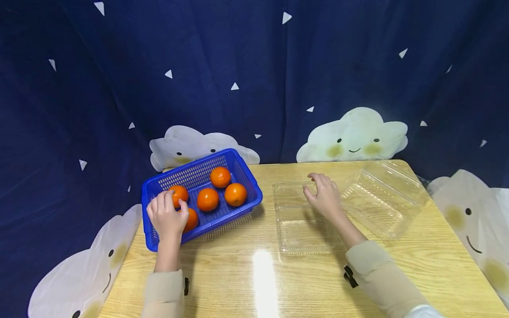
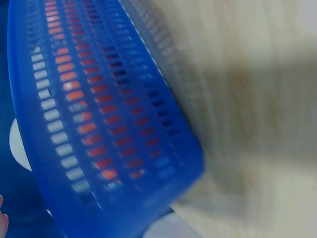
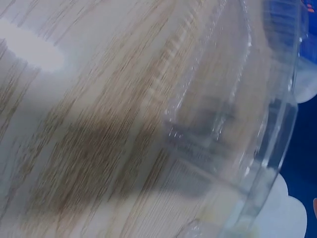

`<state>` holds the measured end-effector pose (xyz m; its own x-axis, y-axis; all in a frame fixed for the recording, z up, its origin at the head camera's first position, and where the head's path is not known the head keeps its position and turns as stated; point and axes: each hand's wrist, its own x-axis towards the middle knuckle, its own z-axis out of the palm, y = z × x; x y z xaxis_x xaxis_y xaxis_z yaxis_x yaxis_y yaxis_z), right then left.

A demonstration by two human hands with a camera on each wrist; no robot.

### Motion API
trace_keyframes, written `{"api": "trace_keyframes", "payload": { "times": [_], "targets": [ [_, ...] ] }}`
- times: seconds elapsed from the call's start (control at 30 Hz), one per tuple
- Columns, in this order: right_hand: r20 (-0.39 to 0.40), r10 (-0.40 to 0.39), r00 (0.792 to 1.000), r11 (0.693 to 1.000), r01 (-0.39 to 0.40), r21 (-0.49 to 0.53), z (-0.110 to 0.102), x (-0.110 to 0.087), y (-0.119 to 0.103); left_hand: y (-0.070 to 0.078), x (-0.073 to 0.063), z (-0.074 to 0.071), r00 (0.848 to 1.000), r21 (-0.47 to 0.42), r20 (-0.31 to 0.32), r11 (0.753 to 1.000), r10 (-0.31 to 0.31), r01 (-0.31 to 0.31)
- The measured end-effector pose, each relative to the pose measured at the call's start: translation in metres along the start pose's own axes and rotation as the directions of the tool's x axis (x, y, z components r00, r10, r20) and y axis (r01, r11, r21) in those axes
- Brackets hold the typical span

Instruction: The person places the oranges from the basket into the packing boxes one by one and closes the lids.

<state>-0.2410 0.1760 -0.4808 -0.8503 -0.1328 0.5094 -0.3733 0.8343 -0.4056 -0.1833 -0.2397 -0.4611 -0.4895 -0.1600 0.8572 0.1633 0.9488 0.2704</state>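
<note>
A blue plastic basket (image 1: 210,232) with several oranges (image 1: 207,199) stands on the left of the table. My left hand (image 1: 165,216) is over its left end, fingers bent and thumb apart, right by two oranges at that end and partly covering them. Toward the right, my right hand (image 1: 327,198) hovers above a clear plastic clamshell box (image 1: 294,238), thumb and fingers spread with nothing between them. Its hinged lid (image 1: 381,198) lies folded out to the right. The left wrist view shows the basket's slotted side (image 2: 109,114); the right wrist view shows the clear box's wall (image 3: 213,99).
The wooden table (image 1: 226,274) carries both containers, with a bright light reflection at its front middle. Behind it hangs a dark blue curtain (image 1: 254,53) with white triangles and smiling clouds. The lid reaches close to the table's right edge.
</note>
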Motion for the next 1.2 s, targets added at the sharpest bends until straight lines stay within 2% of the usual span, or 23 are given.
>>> {"api": "trace_keyframes", "payload": {
  "times": [0.27, 0.4, 0.53, 0.7, 0.8, 0.9, 1.03, 1.2],
  "targets": [
    [0.020, -0.049, 0.999, 0.999, 0.050, -0.005, 0.021, 0.005, -0.017, -0.024, -0.017, -0.022, 0.993, 0.063, 0.039, 0.992, -0.115, 0.112],
    [0.041, -0.055, 0.998, 0.998, 0.056, -0.005, 0.030, 0.008, -0.027, -0.034, -0.026, -0.031, 0.975, 0.103, 0.099, 0.977, -0.199, 0.189],
    [0.077, -0.051, 0.996, 0.999, 0.050, 0.008, 0.039, 0.012, -0.038, -0.040, -0.032, -0.039, 0.944, 0.144, 0.162, 0.954, -0.286, 0.264],
    [0.111, -0.045, 0.993, 0.999, 0.042, 0.022, 0.050, 0.016, -0.051, -0.046, -0.040, -0.047, 0.913, 0.168, 0.192, 0.929, -0.360, 0.331],
    [0.128, -0.050, 0.991, 0.999, 0.046, 0.028, 0.056, 0.018, -0.058, -0.047, -0.043, -0.051, 0.882, 0.195, 0.218, 0.904, -0.418, 0.380],
    [0.153, -0.054, 0.987, 0.998, 0.051, 0.025, 0.062, 0.020, -0.063, -0.049, -0.045, -0.055, 0.842, 0.234, 0.255, 0.875, -0.476, 0.424],
    [0.193, -0.044, 0.980, 0.999, 0.042, 0.015, 0.069, 0.024, -0.069, -0.050, -0.048, -0.059, 0.803, 0.272, 0.290, 0.849, -0.521, 0.453],
    [0.235, -0.016, 0.972, 1.000, 0.015, 0.007, 0.075, 0.031, -0.079, -0.053, -0.051, -0.061, 0.774, 0.300, 0.303, 0.826, -0.557, 0.477]
  ]
}}
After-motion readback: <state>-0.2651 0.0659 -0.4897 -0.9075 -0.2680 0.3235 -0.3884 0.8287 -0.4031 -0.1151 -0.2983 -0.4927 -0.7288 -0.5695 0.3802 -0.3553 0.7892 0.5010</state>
